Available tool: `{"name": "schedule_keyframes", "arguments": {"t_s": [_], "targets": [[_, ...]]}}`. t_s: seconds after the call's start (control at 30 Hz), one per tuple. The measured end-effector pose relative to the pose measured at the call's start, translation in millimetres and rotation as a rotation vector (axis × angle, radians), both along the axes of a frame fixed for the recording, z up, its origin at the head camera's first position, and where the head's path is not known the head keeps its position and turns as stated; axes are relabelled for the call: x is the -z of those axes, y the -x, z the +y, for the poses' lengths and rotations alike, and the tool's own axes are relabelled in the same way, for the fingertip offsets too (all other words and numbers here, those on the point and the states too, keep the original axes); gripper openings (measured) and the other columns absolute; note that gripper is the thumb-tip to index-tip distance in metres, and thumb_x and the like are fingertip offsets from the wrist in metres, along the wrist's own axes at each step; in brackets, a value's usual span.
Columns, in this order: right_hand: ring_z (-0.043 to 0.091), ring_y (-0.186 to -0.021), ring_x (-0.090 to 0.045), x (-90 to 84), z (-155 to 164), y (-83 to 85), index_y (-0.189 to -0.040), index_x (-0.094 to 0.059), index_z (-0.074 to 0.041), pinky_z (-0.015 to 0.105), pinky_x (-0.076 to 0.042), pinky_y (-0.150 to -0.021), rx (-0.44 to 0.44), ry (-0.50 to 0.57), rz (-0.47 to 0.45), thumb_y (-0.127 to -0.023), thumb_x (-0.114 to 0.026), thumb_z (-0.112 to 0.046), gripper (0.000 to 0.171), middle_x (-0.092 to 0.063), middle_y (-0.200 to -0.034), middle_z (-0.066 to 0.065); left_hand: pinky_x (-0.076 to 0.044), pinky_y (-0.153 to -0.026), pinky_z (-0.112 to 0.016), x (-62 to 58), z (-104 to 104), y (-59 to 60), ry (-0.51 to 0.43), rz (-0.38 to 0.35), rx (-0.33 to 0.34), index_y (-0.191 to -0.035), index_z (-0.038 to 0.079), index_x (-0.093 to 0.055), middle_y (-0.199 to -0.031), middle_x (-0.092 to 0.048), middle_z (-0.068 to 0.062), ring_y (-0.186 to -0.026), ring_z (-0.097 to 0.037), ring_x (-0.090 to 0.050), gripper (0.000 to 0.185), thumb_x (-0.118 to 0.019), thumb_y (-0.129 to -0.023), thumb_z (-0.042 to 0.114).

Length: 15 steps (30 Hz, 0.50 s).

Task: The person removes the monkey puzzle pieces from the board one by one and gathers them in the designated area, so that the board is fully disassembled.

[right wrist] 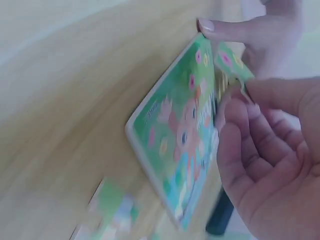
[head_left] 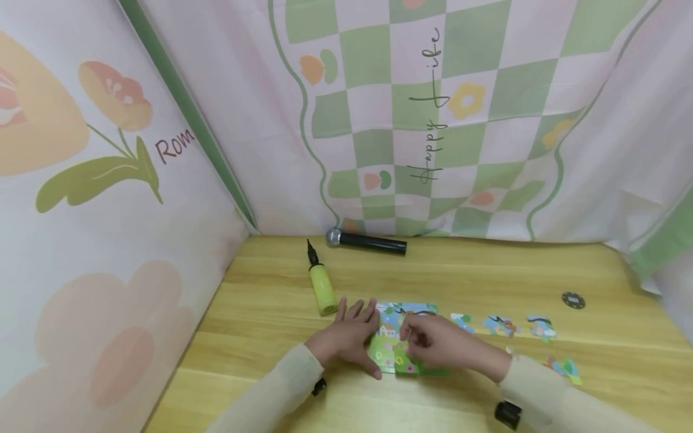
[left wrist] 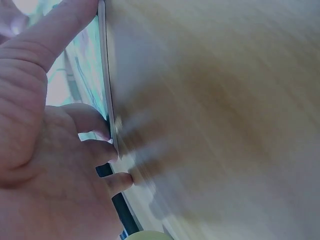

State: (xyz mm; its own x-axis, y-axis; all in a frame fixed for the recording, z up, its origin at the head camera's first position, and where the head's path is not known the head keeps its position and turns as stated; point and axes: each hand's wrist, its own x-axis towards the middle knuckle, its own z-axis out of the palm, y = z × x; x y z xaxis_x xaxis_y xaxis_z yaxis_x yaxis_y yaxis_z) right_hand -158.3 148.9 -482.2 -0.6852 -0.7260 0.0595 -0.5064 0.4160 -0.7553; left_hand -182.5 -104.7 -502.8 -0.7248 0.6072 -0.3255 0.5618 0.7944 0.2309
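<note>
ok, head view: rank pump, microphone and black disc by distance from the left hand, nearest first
1. Pump: yellow-green, just beyond the left hand, slightly to its left.
2. Microphone: farther back, lying by the backdrop.
3. Black disc: far off to the right side of the table.

The head view looks down from above at the table (head_left: 487, 270); both wrist views sit close, sharing the puzzle board (right wrist: 175, 145) with it.

One puzzle board (head_left: 403, 337), four loose pieces (head_left: 500, 325), one pump (head_left: 322, 287), one microphone (head_left: 368, 241).
</note>
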Motion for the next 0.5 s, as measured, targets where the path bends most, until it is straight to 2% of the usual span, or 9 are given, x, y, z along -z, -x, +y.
{"name": "schedule_keyframes", "arguments": {"t_s": [0.07, 0.17, 0.37, 0.5], "targets": [[0.002, -0.064, -0.054, -5.0, 16.4, -8.3, -0.103, -0.062, -0.010, 0.026, -0.052, -0.060, -0.026, -0.001, -0.002, -0.093, -0.072, -0.006, 0.015, -0.060, -0.077, -0.012, 0.011, -0.116, -0.058, 0.1, 0.6, -0.9, 0.012, 0.004, -0.005, -0.162, 0.009, -0.021, -0.169, 0.000, -0.010, -0.153, -0.035, -0.003, 0.127, -0.078, -0.068, 0.074], [0.001, -0.064, -0.053, -7.7, 39.5, -21.6, -0.101, -0.063, -0.012, 0.025, -0.052, -0.059, -0.035, -0.024, -0.056, -0.093, -0.073, -0.009, 0.013, -0.060, -0.076, -0.013, 0.012, -0.116, -0.057, 1.1, 0.4, -2.0, 0.039, 0.014, -0.012, -0.163, 0.011, -0.021, -0.169, 0.001, -0.009, -0.153, -0.034, -0.002, 0.128, -0.077, -0.068, 0.075], [0.002, -0.067, -0.058, 2.2, 80.8, -43.5, -0.101, -0.065, -0.012, 0.026, -0.054, -0.058, -0.019, -0.023, -0.182, -0.093, -0.074, -0.013, 0.011, -0.064, -0.080, -0.011, 0.015, -0.115, -0.056, 1.7, 0.5, -3.1, 0.031, 0.011, -0.005, -0.163, 0.011, -0.019, -0.169, 0.002, -0.009, -0.153, -0.034, 0.000, 0.128, -0.076, -0.068, 0.075], [0.001, -0.066, -0.059, 10.4, 97.9, -50.8, -0.101, -0.065, -0.011, 0.025, -0.053, -0.055, 0.002, -0.011, -0.171, -0.093, -0.075, -0.013, 0.012, -0.065, -0.081, -0.012, 0.015, -0.115, -0.057, -0.6, 0.0, -3.0, 0.039, 0.017, 0.002, -0.163, 0.010, -0.019, -0.169, 0.003, -0.010, -0.153, -0.034, 0.000, 0.128, -0.075, -0.068, 0.076]]}}
